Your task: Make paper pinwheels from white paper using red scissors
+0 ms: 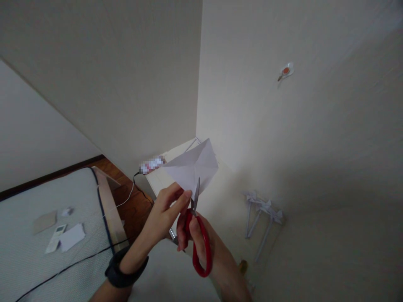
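In the head view, the left hand [163,214] pinches a white sheet of paper [192,161] by its near corner, thumb on top. The paper sticks out in front of the grip, and lines from folding run across it. The right hand [197,235] holds a pair of scissors [206,247], with the thumb in the red handle. One shiny blade [197,193] lies over the paper, just beside the left thumb (I can't see all of the other blade). A black wristband [121,268] goes around the left wrist, behind the grip.

Past the paper is a white tabletop [155,180]. A fuzzy, blurred-out thing [153,165] is at its edge, ahead and to the left of the grip. To the right of the grip are three white paper pinwheels [265,206] on sticks, close together. High up on the right, a hook [286,71] with an orange spot is on the wall [245,84]. Well to the left of the grip, a mattress [37,180] has a remote control [56,238] and some white paper pieces [73,237] on it, side by side.
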### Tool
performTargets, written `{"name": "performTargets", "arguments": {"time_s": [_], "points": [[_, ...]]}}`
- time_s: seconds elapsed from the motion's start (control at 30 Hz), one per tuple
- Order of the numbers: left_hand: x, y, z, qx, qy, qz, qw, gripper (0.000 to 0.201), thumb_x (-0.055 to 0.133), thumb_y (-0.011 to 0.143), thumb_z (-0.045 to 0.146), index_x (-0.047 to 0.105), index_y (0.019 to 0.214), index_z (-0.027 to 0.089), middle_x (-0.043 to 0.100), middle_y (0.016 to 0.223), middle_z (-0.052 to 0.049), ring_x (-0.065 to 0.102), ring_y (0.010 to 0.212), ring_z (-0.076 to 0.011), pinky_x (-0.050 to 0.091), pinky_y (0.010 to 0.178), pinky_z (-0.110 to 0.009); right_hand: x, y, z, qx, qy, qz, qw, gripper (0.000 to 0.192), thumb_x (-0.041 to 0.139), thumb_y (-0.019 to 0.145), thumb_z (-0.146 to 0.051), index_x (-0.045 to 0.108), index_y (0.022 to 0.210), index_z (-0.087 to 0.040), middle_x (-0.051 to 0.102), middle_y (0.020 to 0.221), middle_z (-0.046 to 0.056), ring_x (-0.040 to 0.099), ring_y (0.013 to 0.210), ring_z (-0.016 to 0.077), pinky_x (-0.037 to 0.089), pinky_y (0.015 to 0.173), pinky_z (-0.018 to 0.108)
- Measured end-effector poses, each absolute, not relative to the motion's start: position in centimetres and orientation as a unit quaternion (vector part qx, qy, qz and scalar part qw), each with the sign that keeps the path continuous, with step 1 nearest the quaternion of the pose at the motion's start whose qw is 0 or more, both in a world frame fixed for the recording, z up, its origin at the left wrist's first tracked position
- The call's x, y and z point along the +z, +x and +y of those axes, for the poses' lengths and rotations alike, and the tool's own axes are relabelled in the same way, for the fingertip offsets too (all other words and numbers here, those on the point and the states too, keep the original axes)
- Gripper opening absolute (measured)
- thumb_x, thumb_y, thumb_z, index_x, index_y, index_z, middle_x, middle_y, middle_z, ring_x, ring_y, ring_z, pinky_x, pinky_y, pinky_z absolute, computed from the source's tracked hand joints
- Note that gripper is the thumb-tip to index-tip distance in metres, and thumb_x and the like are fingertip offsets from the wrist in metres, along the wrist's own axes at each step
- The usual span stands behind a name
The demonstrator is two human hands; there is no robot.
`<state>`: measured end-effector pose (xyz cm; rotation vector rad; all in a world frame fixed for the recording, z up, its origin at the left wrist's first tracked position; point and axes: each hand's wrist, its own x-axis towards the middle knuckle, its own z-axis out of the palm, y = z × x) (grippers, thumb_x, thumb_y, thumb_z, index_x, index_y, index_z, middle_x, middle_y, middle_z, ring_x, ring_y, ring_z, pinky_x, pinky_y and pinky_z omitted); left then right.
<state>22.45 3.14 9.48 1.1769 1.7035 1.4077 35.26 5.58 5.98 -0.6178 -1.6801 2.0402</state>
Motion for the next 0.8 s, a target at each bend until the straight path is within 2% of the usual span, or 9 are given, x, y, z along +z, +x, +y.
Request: {"name": "performTargets", "arguments": {"time_s": [0.2, 0.57, 0.8], "points": [[9.3, 22.1, 1.8, 0.551, 0.418, 0.650, 0.315, 0.030, 0.054, 0.087, 0.034, 0.048, 0.061, 0.020, 0.048, 0.054, 0.006, 0.044, 0.051, -0.0101, 0.036, 0.048, -0.022, 5.4, 34.8, 4.8, 0.727, -0.206, -0.619, 0.211, 0.054, 0.029, 0.094, -0.065, 0.049, 0.071, -0.021, 0.048, 0.063, 0.000, 0.047, 0.058, 0.0136, 0.038, 0.058, 0.028], [7.2, 20.7, -2.4, 0.559, 0.384, 0.670, 0.304, 0.031, 0.054, 0.090, 0.036, 0.051, 0.064, 0.019, 0.051, 0.056, 0.005, 0.048, 0.055, -0.0110, 0.038, 0.055, -0.022, 5.1, 33.1, 2.5, 0.725, -0.185, -0.646, 0.151, 0.063, 0.026, 0.085, -0.077, 0.046, 0.065, -0.021, 0.046, 0.057, -0.001, 0.044, 0.052, 0.0128, 0.037, 0.052, 0.028], [5.4, 19.6, -1.8, 0.570, 0.399, 0.642, 0.322, 0.029, 0.055, 0.088, 0.037, 0.052, 0.065, 0.019, 0.050, 0.053, 0.005, 0.049, 0.051, -0.0111, 0.038, 0.052, -0.022, 2.9, 32.5, 2.4, 0.724, -0.196, -0.638, 0.173, 0.055, 0.036, 0.086, -0.074, 0.047, 0.080, -0.020, 0.046, 0.065, -0.002, 0.044, 0.057, 0.0128, 0.036, 0.055, 0.027]]}}
